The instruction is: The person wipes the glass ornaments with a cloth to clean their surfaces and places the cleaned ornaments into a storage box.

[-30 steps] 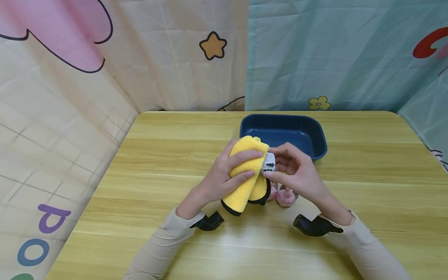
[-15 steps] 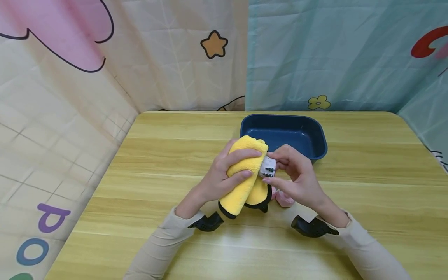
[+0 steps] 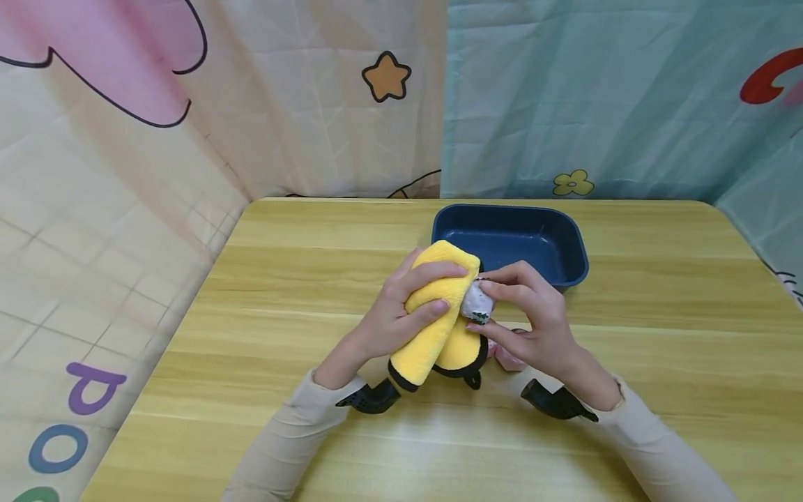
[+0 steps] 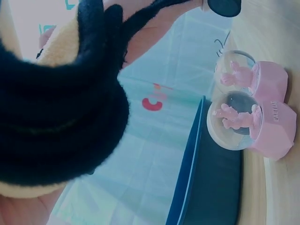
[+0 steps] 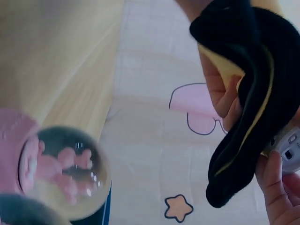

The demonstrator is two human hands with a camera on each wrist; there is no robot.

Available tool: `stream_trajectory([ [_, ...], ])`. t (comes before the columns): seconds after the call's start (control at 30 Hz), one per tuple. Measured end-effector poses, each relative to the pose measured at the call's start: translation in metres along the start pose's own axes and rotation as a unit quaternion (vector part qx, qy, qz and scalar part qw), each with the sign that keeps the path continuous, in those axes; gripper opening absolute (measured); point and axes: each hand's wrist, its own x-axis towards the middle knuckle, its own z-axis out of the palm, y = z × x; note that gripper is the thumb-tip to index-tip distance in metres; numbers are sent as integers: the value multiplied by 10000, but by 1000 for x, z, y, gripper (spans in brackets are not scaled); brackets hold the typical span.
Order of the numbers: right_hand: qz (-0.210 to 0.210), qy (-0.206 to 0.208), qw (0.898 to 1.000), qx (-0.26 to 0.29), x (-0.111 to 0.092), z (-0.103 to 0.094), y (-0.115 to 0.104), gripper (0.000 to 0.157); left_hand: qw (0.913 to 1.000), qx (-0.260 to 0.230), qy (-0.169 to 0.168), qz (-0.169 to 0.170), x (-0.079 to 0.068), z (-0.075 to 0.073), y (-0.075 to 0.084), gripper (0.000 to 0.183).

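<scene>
In the head view my left hand (image 3: 398,314) grips a yellow towel (image 3: 420,355) with black edging, bunched around a white snow-globe-like base (image 3: 477,305) with dark green trees on it. Whatever lies beyond the base is hidden inside the towel. My right hand (image 3: 542,317) pinches the base between thumb and fingers. The right wrist view shows the base's underside (image 5: 291,152) with small recessed details. Two pink snow globes stand on the table below the hands; the left wrist view shows a nearer globe (image 4: 276,131) and a farther one (image 4: 272,82), with pink figures inside.
A dark blue plastic basin (image 3: 571,261) stands behind the hands, toward the back of the wooden table (image 3: 282,279). Printed curtains (image 3: 314,104) hang behind and beside the table. A black wrist device (image 3: 370,399) sits at each cuff.
The white base has turned in my right fingers, so its trees now sit at the lower edge. My right fingers have shifted on it, and the towel has moved slightly down and left.
</scene>
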Motion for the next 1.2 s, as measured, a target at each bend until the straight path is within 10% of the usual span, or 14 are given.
stream_trajectory([
  [0.37, -956, -199, 9902, -999, -1, -6, 5, 29, 9994, -114, -155, -302, 3, 2, -1, 42],
  [1.2, -200, -267, 9992, -206, 5, -15, 10, 46, 9979, 646, -84, 60, 7, 6, -4, 44],
])
